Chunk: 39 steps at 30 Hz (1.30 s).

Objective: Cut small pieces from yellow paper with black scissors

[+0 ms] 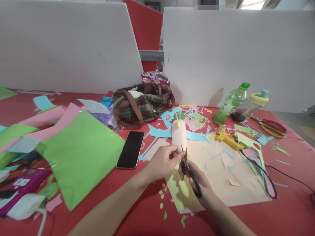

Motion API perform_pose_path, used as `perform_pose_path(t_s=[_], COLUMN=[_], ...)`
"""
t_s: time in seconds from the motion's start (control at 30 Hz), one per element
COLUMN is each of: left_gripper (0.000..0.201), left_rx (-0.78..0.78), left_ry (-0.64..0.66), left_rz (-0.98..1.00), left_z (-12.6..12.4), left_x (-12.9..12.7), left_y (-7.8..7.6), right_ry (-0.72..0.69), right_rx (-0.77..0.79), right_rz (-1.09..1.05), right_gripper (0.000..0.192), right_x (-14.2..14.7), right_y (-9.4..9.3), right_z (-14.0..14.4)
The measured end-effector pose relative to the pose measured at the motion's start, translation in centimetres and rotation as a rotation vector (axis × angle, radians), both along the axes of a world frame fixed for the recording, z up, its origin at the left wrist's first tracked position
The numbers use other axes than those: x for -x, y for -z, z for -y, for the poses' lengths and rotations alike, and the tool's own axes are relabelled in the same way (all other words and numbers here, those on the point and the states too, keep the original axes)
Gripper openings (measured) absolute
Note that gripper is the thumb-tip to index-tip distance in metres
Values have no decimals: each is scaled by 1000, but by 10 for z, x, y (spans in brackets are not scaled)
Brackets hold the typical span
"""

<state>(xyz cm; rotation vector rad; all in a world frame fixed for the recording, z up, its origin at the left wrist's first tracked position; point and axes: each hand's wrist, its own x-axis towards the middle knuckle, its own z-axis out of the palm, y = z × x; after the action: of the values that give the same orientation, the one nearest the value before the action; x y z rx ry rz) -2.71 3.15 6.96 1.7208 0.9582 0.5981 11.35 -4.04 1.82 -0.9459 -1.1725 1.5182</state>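
Note:
My right hand grips black-handled scissors with the blades pointing up and away from me. My left hand pinches a small piece of paper right at the blades; the piece itself is mostly hidden by my fingers. Under both hands lies a yellow-green sheet on a larger beige sheet. Small green cut-outs are scattered on the red table near my wrists. A beige tube-shaped bottle with a green cap lies just beyond my hands.
A black phone lies left of my hands beside a big green sheet. A plaid bag sits behind. At right are a yellow glue gun with a black cord, a green drink bottle, red-handled scissors. White boards wall the back.

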Motion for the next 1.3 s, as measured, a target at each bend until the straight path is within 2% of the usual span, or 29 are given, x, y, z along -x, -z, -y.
perform_pose_path(t_s=[0.2,0.5,0.73,1.03,1.3], left_gripper=[17,15,16,16,16], left_rx=[37,103,118,91,-58], left_ry=[-9,-57,-65,-22,-2], left_rz=[14,122,131,49,-101], left_z=[5,11,12,9,4], left_x=[-3,-9,-10,-7,0], left_y=[-4,5,4,-1,-3], right_ry=[21,57,73,48,14], right_rx=[-1,-39,-27,-7,11], right_rz=[-10,-8,5,22,3], right_gripper=[47,39,40,44,42], right_x=[-1,-1,-1,0,1], right_y=[2,6,0,0,-2], right_z=[0,1,0,-1,0])
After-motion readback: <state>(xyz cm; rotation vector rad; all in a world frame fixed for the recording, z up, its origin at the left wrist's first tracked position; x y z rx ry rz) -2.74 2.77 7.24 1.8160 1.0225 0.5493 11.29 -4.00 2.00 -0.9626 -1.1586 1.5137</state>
